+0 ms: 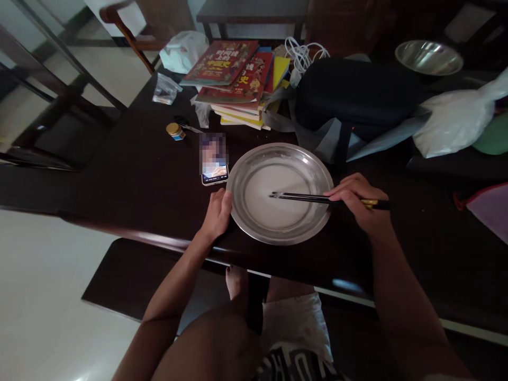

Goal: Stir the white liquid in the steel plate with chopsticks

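A round steel dish holding a thin white liquid sits near the front edge of a dark table. My right hand grips a pair of black chopsticks whose tips reach into the middle of the liquid. Against the dish's left rim rests my left hand, fingers curled on the edge. A phone with a lit screen lies just beyond that hand, next to the dish.
A stack of books, a small gold-lidded jar, a dark bag, white plastic bags and a steel bowl crowd the table's far side. A wooden chair stands at the back left.
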The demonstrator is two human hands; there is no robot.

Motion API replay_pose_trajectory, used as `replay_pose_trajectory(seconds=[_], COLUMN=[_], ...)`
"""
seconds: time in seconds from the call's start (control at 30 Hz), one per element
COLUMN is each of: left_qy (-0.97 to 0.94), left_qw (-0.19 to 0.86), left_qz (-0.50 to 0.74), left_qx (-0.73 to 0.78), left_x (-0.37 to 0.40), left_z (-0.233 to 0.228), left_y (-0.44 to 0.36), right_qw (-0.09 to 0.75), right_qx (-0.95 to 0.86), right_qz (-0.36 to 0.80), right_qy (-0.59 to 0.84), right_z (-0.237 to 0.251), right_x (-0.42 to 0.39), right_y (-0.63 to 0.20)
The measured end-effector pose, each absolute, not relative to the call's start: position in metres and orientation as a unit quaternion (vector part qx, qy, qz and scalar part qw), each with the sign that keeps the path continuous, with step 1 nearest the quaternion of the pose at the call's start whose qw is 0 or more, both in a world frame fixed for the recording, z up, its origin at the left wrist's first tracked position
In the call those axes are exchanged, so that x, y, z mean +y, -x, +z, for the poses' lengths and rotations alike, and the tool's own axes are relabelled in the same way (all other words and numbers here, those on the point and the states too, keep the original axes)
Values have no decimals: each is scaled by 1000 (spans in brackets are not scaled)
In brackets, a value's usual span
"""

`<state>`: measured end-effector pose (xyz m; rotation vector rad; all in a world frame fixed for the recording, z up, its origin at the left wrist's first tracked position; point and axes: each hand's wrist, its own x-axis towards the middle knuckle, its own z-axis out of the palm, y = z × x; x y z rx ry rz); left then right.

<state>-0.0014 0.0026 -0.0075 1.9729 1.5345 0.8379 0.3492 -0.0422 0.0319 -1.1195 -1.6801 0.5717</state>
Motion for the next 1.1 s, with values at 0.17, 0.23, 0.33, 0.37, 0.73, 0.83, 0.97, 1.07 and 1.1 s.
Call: replay_pose_trajectory(seconds=[0.17, 0.23, 0.33, 0.37, 0.73, 0.83, 0.97, 1.07, 1.1], left_qy=[-727, -726, -727, -727, -725, -724, -724, -729, -729], left_qw=[256, 257, 260, 260, 257, 258, 254, 252, 252], left_qz=[303, 306, 310, 310, 322, 324, 319, 311, 310], left_qx=[561, 559, 555, 554, 551, 551, 556, 556, 556], left_x=[3, 3, 3, 3, 4, 3, 3, 2, 2], left_z=[-7, -6, -6, -6, -9, -9, -8, -6, -6], left_y=[1, 1, 1, 1, 2, 2, 2, 1, 1], right_qw=[510, 491, 502, 511, 512, 487, 505, 504, 493], right_qx=[-684, -698, -688, -683, -674, -693, -680, -676, -684], right_qz=[267, 260, 240, 242, 253, 262, 239, 257, 260], right_qy=[448, 452, 465, 463, 468, 462, 474, 471, 470], right_z=[32, 33, 33, 34, 35, 35, 34, 33, 33], right_x=[-43, -43, -43, -44, -43, -43, -43, -44, -43], right_y=[-348, -348, -348, -349, -348, -348, -349, -349, -349])
